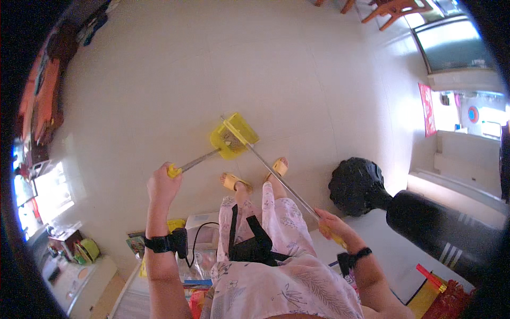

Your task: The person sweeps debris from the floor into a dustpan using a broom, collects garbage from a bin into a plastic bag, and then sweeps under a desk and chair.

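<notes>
My left hand (164,184) grips the yellow end of a long-handled dustpan's pole (200,160). The yellow dustpan (220,133) rests on the floor in front of my feet, with greyish debris (229,138) and a small pale scrap inside. In my right hand (334,225) is the yellow grip of a metal pole (285,183). That pole runs down to a narrow yellow head (236,132), a broom or a floor squeegee, which lies across the dustpan in this view. Whether the head touches the pan, I cannot tell.
My feet in yellow slippers (231,181) stand just behind the dustpan. To the right are a black plastic-covered bulk (356,186) and a black striped cylinder (438,227). Wooden chair legs (392,12) show at the top right. Orange-brown furniture (50,95) lines the left.
</notes>
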`<act>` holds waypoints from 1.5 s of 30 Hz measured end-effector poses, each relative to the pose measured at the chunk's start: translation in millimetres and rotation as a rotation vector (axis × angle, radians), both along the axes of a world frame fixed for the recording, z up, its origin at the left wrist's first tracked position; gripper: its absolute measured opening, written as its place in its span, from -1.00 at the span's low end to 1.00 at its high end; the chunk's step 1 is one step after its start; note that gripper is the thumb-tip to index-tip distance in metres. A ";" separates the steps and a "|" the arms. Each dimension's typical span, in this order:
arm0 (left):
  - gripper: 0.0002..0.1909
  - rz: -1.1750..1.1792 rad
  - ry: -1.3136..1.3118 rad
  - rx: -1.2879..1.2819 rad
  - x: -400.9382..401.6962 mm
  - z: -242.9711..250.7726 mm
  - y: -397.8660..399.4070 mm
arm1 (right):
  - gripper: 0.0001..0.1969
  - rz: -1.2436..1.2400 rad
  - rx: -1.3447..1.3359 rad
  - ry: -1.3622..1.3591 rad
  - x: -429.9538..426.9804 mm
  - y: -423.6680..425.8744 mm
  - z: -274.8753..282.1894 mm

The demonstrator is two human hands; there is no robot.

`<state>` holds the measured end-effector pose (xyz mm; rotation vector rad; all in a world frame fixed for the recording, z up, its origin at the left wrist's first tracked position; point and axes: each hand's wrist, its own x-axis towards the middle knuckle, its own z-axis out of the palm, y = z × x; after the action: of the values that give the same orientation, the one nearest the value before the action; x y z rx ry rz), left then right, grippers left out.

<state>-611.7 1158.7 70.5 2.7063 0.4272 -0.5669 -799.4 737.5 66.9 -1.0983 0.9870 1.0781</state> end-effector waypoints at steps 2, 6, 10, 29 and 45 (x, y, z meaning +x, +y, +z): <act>-0.69 0.014 -0.090 0.051 -10.0 -3.2 21.1 | -0.53 -0.011 -0.013 -0.003 -7.5 -3.2 22.0; -0.73 0.162 -0.137 0.060 -30.0 5.0 62.3 | -0.56 -0.102 -0.138 -0.101 7.8 -11.6 19.3; -0.76 0.211 -0.170 -0.003 -42.8 8.9 103.3 | -0.71 0.003 -0.242 -0.278 98.8 1.0 -1.8; -0.63 0.276 -0.046 0.060 -28.1 -25.8 169.3 | -0.39 0.806 -0.408 -0.477 146.1 118.0 -201.8; -0.73 0.308 -0.020 0.086 -121.1 -10.1 188.3 | -0.52 0.413 -0.167 -0.105 66.2 43.4 15.6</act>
<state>-732.8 1347.0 60.5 2.6482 0.8605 -0.4430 -733.2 780.9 82.5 -1.5261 0.7940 1.2669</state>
